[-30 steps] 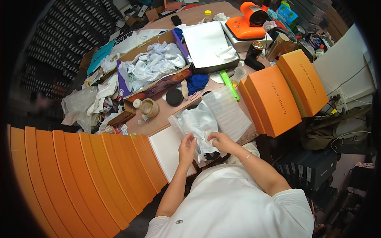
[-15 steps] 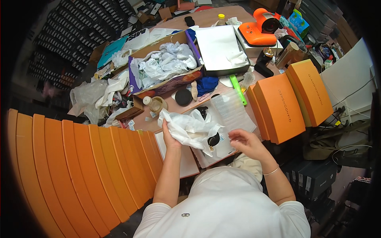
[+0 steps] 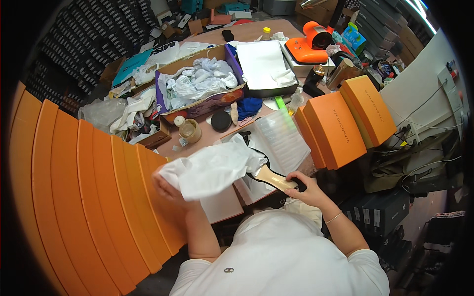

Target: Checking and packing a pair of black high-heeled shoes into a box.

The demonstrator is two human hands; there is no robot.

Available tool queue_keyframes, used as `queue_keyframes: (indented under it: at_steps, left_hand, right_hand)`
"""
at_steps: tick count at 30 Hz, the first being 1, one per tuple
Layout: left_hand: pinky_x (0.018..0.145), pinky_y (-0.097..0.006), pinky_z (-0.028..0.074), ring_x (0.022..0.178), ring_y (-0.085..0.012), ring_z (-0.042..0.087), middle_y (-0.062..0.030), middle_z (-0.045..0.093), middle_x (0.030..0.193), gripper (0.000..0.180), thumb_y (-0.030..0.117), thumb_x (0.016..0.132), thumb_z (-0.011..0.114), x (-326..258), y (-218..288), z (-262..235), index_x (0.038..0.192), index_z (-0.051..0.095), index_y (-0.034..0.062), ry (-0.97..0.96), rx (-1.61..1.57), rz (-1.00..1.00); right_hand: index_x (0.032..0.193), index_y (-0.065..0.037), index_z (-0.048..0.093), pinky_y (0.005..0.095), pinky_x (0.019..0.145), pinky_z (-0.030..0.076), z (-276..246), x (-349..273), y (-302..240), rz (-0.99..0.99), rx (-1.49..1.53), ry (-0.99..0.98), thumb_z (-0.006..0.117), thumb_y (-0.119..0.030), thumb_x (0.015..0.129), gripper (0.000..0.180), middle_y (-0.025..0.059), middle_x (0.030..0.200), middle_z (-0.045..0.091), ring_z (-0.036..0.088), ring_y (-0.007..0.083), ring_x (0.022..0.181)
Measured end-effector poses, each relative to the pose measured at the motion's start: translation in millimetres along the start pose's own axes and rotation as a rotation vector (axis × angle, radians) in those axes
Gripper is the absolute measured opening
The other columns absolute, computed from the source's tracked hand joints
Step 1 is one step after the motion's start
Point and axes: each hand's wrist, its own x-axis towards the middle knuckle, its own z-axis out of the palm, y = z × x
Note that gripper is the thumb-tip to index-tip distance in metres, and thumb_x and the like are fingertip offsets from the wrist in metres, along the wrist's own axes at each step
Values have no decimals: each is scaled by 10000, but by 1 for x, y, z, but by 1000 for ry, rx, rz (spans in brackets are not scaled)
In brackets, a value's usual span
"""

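My right hand grips a black shoe with a tan insole by one end. The shoe's other end meets a white cloth or tissue wrapping, which hides part of it. At the left, beside the orange boxes, my left hand is closed on the edge of that wrapping and stretches it out. Beneath both lies an open shoebox with a white inside. A dark thing shows near its far end, too covered to name. A translucent ribbed plastic sheet rests at the box's right.
A long row of orange boxes stands at my left; more orange shoeboxes are at the right. Farther back are a carton of crumpled white wrapping, a black round tin, a glass jar and an orange machine.
My left hand has pulled the white wrapping left and toward me, baring much of the shoe. My right hand, empty before, has closed on the shoe's end. The view has shifted slightly.
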Motion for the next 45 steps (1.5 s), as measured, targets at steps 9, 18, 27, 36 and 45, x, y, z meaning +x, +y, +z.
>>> queue_keyframes:
  at_steps: [9, 18, 27, 36, 45]
  left_hand:
    - [909, -380, 459, 1052, -287, 574, -119, 601, 1188, 549, 376, 920, 603, -111, -82, -23, 1265, 481, -34, -621, 452, -498]
    - [783, -352, 524, 905, -202, 627, -87, 599, 1081, 492, 472, 951, 466, -143, -20, 48, 1244, 479, 76, -83, -528, -1416]
    - [697, -358, 563, 752, -219, 643, -86, 589, 902, 243, 210, 921, 525, -167, -10, 42, 1074, 511, 22, -7, -244, -1300]
    - [708, -355, 563, 785, -223, 634, -115, 578, 931, 281, 82, 847, 485, -164, -22, 25, 1118, 452, 12, -130, -301, -1310]
    - [675, -350, 543, 753, -217, 624, -99, 588, 853, 263, 180, 840, 493, -139, -38, 9, 1032, 535, 6, -102, -215, -1460]
  right_hand:
    - [1113, -32, 529, 290, 825, 471, 31, 8, -4, -3, 15, 5, 764, -297, 793, 477, 101, 996, 614, 586, 161, 941]
    - [1150, -52, 591, 358, 778, 497, 47, 79, -30, -400, -347, -165, 749, -225, 747, 467, 122, 1023, 593, 581, 300, 922]
    - [1038, 7, 615, 410, 770, 491, 97, 114, -9, -309, -406, -192, 761, -201, 701, 422, 189, 948, 603, 594, 360, 900]
    - [1090, 27, 600, 399, 796, 493, 89, 102, -14, -288, -237, -294, 746, -282, 746, 485, 213, 1086, 565, 592, 371, 968]
    - [1123, 32, 600, 385, 688, 506, 58, 111, 4, -282, -291, -292, 713, -210, 703, 497, 196, 920, 593, 620, 349, 744]
